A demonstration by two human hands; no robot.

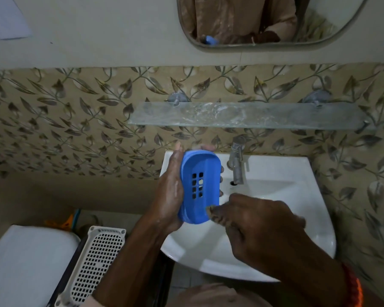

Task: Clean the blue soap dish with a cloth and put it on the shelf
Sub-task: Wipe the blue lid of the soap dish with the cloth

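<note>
The blue soap dish (pixel 200 187) is an oval plastic tray with a grid of square drain holes. My left hand (pixel 171 196) grips it from the left and behind, holding it on edge over the white sink (pixel 297 196); fingertips show past its right rim. My right hand (pixel 259 227) is just right of and below the dish, blurred, its fingertips touching the dish's lower right rim. No cloth is visible in either hand. The glass shelf (pixel 248 116) hangs on the wall above the tap, with smears on its surface.
A metal tap (pixel 237 162) stands at the back of the sink, just right of the dish. A mirror (pixel 264 21) hangs above the shelf. A white perforated basket (pixel 93 264) and a white toilet tank lid (pixel 27 262) sit at lower left.
</note>
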